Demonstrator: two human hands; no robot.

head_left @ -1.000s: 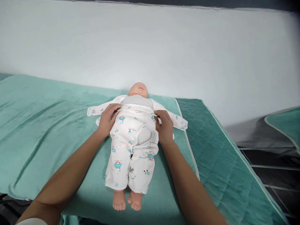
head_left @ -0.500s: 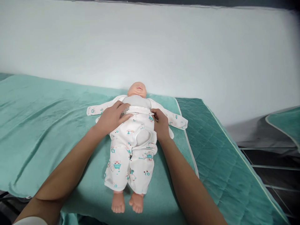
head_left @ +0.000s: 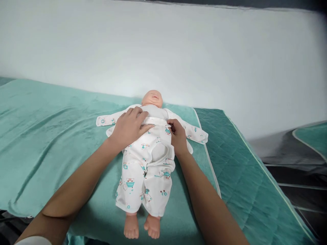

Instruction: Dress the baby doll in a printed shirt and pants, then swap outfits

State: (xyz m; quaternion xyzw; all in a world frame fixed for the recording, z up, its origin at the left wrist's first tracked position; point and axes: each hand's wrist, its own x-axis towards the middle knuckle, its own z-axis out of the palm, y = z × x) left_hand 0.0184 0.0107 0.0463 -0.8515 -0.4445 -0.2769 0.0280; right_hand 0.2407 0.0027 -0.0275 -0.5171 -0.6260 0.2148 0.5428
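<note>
A baby doll [head_left: 152, 98] lies on its back, dressed in a white printed top [head_left: 195, 132] with the sleeves spread out. White printed pants [head_left: 133, 180] with a round opening at the crotch cover its legs, and the bare feet stick out below. My left hand [head_left: 130, 127] rests over the left side of the waistband [head_left: 155, 121], its thumb apart from the fingers. At the other side of the waist, my right hand [head_left: 177, 134] has its fingers bent and pinches the edge of the pants.
Under the doll is a smooth green blanket [head_left: 51, 136], wrinkled at left. A darker quilted cover [head_left: 245, 177] extends to the right edge of the bed. A white wall [head_left: 163, 47] stands behind. Metal bars [head_left: 293, 185] and another green cover [head_left: 314, 137] show at right.
My left hand has slid a little further right across the waist. The whole view has shifted slightly; my right hand stays at the side of the waistband.
</note>
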